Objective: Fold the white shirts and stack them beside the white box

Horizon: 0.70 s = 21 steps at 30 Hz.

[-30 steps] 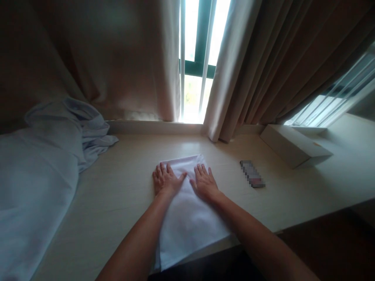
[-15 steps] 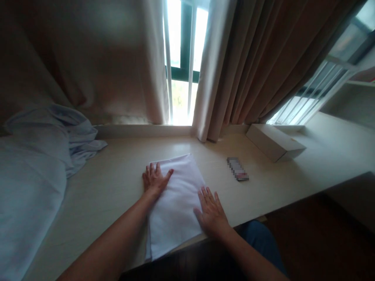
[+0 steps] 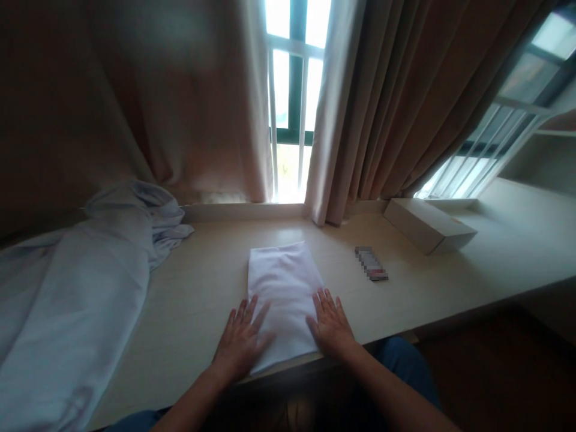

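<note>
A folded white cloth [image 3: 283, 282] lies near the front edge of the pale desk, with a few soft wrinkles across its top. My left hand [image 3: 243, 336] is at its lower left edge, fingers spread, the thumb side blurred over the fabric. Along the right edge rests my right hand [image 3: 332, 324], open, its fingers stretched out. Neither hand grips the cloth. A larger heap of white fabric [image 3: 103, 276] covers the left side of the desk, crumpled at its far end.
The desk [image 3: 202, 270] runs along a window with brown curtains [image 3: 391, 90]. A flat pixelated item [image 3: 371, 263] lies to the right of the cloth. Beyond it stands a closed pale box [image 3: 429, 225]. The desk's front edge is close to my legs.
My left hand has slid from the cloth's upper left part down toward its lower left edge. The right hand stays at the right edge. The whole view has shifted slightly.
</note>
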Available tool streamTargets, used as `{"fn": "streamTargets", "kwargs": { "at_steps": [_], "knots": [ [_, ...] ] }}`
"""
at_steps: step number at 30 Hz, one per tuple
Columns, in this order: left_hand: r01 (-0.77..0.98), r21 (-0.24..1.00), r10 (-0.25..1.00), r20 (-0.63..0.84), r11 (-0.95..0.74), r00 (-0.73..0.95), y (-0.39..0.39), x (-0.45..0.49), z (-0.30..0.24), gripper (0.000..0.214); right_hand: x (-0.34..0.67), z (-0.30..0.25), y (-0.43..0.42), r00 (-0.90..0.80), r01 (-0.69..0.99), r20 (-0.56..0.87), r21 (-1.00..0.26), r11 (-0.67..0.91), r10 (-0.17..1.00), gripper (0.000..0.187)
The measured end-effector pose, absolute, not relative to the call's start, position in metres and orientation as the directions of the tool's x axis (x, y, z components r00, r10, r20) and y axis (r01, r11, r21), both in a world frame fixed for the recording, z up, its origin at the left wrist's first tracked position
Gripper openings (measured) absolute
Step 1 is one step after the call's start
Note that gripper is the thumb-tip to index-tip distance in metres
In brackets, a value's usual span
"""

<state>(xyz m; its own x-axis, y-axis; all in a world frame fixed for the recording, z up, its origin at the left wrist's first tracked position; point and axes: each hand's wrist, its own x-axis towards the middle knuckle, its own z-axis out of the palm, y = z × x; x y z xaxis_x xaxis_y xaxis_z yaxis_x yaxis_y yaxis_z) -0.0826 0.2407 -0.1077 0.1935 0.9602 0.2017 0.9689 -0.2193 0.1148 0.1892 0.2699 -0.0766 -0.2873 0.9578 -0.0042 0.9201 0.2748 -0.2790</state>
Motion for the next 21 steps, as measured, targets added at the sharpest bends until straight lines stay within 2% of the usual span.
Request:
{"fn": "streamTargets", "kwargs": {
  "at_steps": [13,21],
  "knots": [
    [0.957,0.173,0.954,0.231,-0.232,0.189,0.24,-0.078,-0.091,0.066,0.187,-0.077,0.261,-0.267,0.917,0.046,-0.296,0.268,0.963,0.063],
    [0.966,0.103,0.952,0.219,-0.239,0.213,0.239,-0.079,-0.107,0.065,0.187,-0.077,0.26,-0.271,0.911,0.05,-0.309,0.273,0.961,0.064]
  ]
}}
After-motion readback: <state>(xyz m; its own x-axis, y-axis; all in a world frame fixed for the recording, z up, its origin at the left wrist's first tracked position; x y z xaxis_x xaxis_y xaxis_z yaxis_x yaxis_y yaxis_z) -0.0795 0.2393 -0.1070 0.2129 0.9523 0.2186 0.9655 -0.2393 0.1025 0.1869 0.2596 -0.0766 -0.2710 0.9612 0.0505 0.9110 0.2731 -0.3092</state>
